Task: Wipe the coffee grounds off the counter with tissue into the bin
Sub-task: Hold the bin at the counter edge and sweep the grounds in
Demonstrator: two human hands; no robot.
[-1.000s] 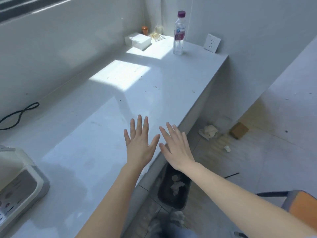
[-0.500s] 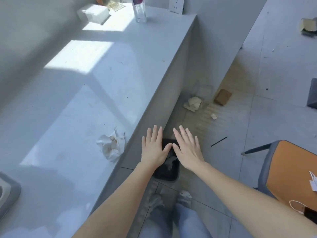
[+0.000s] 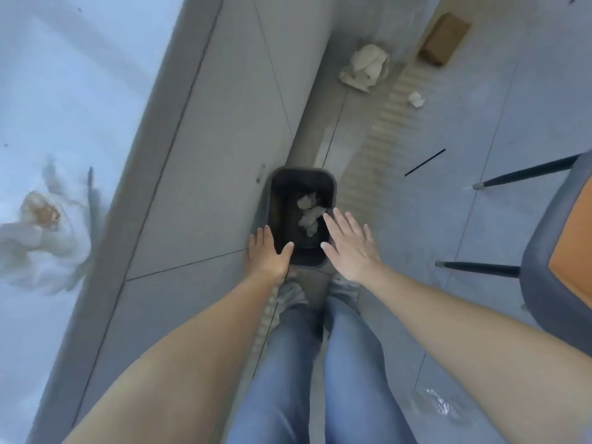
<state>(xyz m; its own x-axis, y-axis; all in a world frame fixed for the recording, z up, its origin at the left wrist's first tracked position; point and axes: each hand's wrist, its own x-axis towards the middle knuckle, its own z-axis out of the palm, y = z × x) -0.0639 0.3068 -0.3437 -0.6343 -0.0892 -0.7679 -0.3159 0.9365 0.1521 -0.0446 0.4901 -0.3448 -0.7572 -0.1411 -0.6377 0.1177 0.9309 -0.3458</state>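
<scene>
Grey tiled floor (image 3: 528, 91), counter (image 3: 80, 75) holding stained tissue (image 3: 41, 229)

Bin (image 3: 333, 187) was dark grey to black, with pale off-white crumpled wads (image 3: 309, 216) inside. Counter (image 3: 64, 91) was pale blue-white, its front panels (image 3: 224, 129) plain light grey. Tissue (image 3: 41, 241) on the counter was white with an orange-brown stain. Floor (image 3: 528, 107) was grey tile with a beige ribbed strip (image 3: 381, 129). Wad on the floor (image 3: 366, 67) was cream, small box (image 3: 443, 38) brown. Chair (image 3: 544, 251) was grey-blue with an orange seat and black legs. Jeans (image 3: 320, 379) were mid blue, shoes (image 3: 290, 296) grey-white.
</scene>
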